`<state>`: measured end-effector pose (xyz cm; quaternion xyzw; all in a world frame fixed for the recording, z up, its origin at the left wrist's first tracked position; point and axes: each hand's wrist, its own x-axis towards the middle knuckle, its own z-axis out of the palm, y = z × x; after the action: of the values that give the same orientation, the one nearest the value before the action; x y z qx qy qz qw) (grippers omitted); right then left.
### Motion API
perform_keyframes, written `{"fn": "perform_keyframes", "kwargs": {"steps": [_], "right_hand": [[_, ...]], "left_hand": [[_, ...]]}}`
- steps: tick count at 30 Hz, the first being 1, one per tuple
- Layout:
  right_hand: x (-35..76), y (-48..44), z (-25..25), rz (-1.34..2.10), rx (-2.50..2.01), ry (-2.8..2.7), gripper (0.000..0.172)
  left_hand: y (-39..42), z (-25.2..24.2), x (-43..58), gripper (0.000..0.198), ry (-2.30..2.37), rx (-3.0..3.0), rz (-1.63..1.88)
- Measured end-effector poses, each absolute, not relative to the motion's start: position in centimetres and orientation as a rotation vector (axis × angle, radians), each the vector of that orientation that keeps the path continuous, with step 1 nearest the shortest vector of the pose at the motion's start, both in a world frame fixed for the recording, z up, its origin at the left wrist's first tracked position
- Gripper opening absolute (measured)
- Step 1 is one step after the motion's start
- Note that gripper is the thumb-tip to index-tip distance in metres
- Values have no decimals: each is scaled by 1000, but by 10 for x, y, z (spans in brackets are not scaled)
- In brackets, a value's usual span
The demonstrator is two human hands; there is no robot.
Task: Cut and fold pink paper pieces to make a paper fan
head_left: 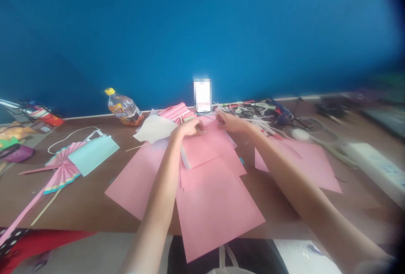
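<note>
Both arms reach over overlapping sheets of pink paper (218, 198) on the brown table. At the far part of the pile, my left hand (190, 127) is closed, its fingers curled at the left side of the upper pink sheet (205, 147). My right hand (228, 120) is closed too, fingertips pinched at that sheet's far right edge. Blur hides exactly how the fingers grip the paper. A pale sheet (155, 128) lies left of my left hand, and a pleated pink paper piece (175, 112) rests just behind it.
Against the blue wall stands a phone with a bright screen (202, 94). A drink bottle (124, 107) leans at back left. Left are a pleated pink fan (65, 166) and a light-blue face mask (94, 153). Tangled cables (253, 108) and a white power strip (378, 170) lie right.
</note>
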<state>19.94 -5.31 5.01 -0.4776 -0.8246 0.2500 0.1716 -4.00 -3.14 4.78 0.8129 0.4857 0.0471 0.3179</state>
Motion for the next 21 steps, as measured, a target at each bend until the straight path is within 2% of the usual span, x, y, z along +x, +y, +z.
{"fn": "perform_keyframes", "kwargs": {"steps": [3,6,21], "right_hand": [[199,-54,51,834,-1349,-2266,50],[202,-54,52,894,-1316,-2243,55],[224,-39,49,920,-1235,-2430,36]], "left_hand": [[-30,45,-41,27,1303,2125,203],[-26,38,-44,25,1266,2103,267],[-13,25,-59,31,1263,1978,595]]}}
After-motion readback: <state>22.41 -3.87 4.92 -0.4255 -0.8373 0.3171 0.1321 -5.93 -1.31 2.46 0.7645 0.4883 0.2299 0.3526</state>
